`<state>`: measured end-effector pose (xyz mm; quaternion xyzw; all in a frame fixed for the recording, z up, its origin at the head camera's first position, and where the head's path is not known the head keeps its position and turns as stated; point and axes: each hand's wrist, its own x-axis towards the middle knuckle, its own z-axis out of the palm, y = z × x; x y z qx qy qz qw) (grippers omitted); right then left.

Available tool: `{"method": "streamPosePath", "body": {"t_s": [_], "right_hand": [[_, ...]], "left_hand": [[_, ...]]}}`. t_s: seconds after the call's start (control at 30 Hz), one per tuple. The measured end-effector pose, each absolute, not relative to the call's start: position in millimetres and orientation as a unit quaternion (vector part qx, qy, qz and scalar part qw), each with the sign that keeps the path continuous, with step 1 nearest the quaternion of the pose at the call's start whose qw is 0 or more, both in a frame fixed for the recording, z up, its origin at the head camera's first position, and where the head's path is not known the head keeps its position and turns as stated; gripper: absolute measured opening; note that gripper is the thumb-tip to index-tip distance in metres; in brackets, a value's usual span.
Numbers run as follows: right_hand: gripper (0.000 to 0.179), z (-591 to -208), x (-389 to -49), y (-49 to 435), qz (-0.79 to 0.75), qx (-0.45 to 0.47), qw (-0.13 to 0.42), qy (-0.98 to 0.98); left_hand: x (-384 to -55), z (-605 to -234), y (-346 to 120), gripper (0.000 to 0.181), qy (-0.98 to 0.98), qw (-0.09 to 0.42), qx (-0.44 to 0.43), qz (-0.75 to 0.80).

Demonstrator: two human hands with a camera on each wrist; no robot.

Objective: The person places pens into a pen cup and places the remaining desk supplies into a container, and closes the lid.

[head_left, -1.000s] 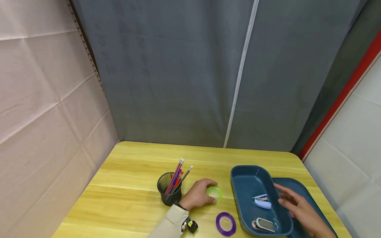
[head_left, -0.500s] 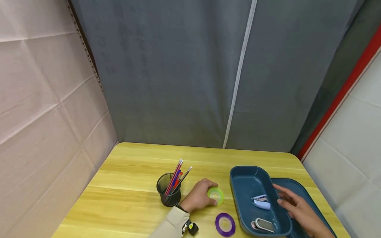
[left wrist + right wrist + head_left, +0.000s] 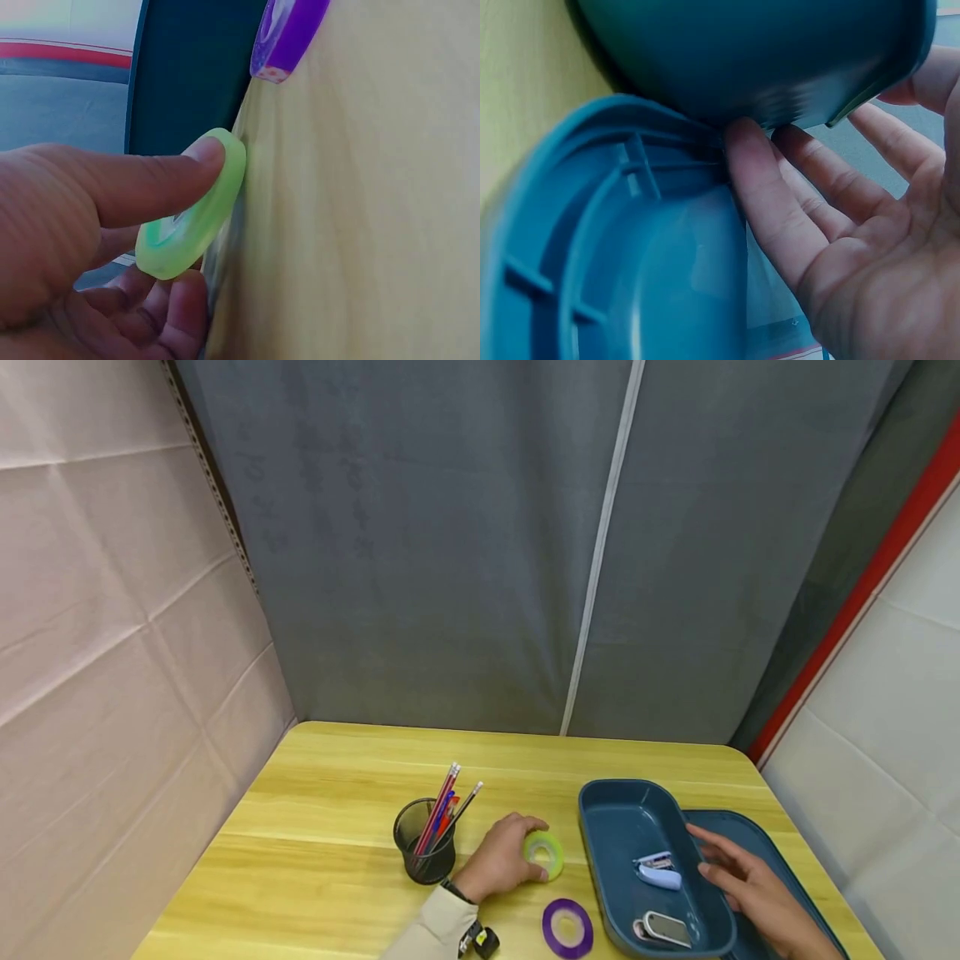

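Note:
My left hand (image 3: 498, 857) pinches a light-green tape roll (image 3: 196, 206) between thumb and fingers; it stands tilted close to the tabletop, and I cannot tell whether it touches. Nearer the front lies a purple tape roll (image 3: 567, 928). On the right is a deep blue box (image 3: 622, 814), holding a pale-blue stapler (image 3: 659, 871) and a small silver-rimmed object (image 3: 666, 928). My right hand (image 3: 757, 893) holds the box by its right wall, thumb at the rim and fingertips against the outside.
A second blue tray or lid (image 3: 630, 247), ribbed, lies partly under the box's right side. Left of my left hand stands a black mesh pen cup (image 3: 426, 860) with several pencils and pens (image 3: 442, 814). A grey curtain (image 3: 435, 568) hangs behind the table.
The green tape roll has shifted slightly to the right in my left hand's grip and is turned a little. My right hand and the box keep practically the same place.

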<state>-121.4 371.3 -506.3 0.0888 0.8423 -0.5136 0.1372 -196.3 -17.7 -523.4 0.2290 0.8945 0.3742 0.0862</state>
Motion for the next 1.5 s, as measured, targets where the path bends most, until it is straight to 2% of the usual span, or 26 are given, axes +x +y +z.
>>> {"method": "streamPosePath", "body": {"t_s": [0.27,0.57,0.9,1.5], "right_hand": [[0.078,-509,-124,372,-0.516,0.107,0.147,0.837],[0.079,-507,-126,372,-0.507,0.107,0.148,0.842],[0.078,-505,-125,372,-0.507,0.098,0.148,0.844],[0.075,-506,-123,373,-0.511,0.087,0.144,0.843]], "left_hand": [[-194,-522,-23,0.053,0.889,0.056,0.240,0.386],[-196,-521,-27,0.038,0.852,0.082,0.226,0.465],[-194,-516,-27,0.035,0.789,0.143,0.193,0.565],[-195,-496,-17,0.036,0.736,0.161,0.170,0.635]]}}
